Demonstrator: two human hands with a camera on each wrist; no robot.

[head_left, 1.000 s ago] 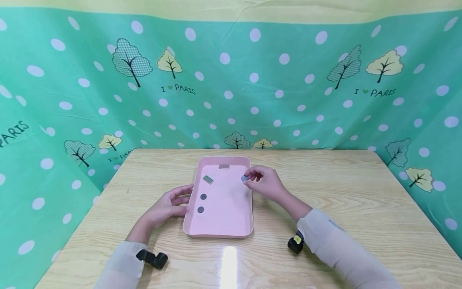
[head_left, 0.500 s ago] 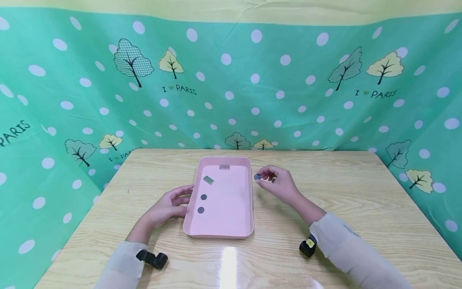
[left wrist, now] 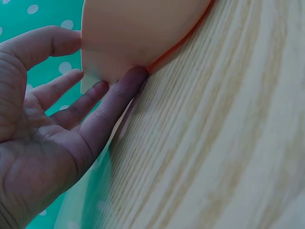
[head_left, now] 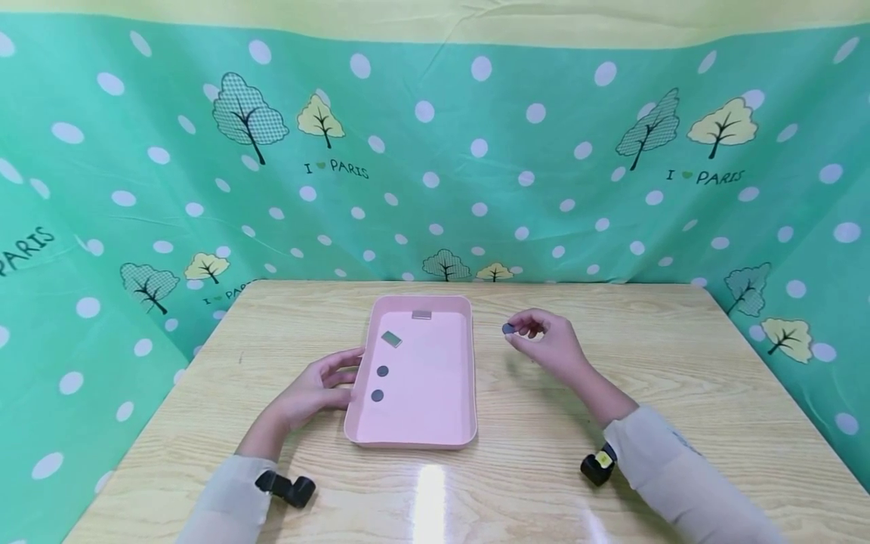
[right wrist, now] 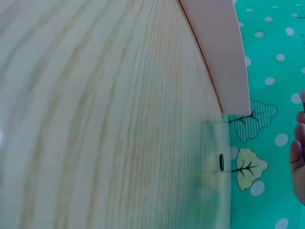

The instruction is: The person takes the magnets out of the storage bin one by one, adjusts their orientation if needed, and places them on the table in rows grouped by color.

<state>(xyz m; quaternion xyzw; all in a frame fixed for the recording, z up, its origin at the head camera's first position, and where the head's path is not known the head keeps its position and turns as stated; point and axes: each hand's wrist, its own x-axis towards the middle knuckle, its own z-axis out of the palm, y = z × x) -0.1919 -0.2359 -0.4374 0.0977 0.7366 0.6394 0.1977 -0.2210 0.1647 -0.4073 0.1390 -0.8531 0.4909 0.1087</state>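
A shallow pink tray [head_left: 435, 393] lies on the wooden table. Its left outer wall is touched by the fingertips of my left hand [head_left: 309, 389]; in the left wrist view the fingers [left wrist: 102, 114] are fairly straight against that wall. To the right of the tray, over the table, my right hand [head_left: 553, 347] pinches a small dark disc [head_left: 508, 329] between thumb and fingertips. Inside the tray lie two dark discs [head_left: 377, 395], a grey rectangular piece [head_left: 391, 339] and another flat rectangular piece [head_left: 421, 314] by the far wall. Only the hand's edge [right wrist: 298, 157] shows in the right wrist view.
A small dark thin piece [right wrist: 221, 162] shows near the table's far edge in the right wrist view. Behind the table [head_left: 646, 363] hangs a green dotted curtain [head_left: 476, 204]. Black wrist cameras [head_left: 295, 491] are strapped to both sleeves.
My right hand has moved right with the disc, from over the tray's right rim to well outside it. The left hand, the tray and the pieces in it have stayed put.
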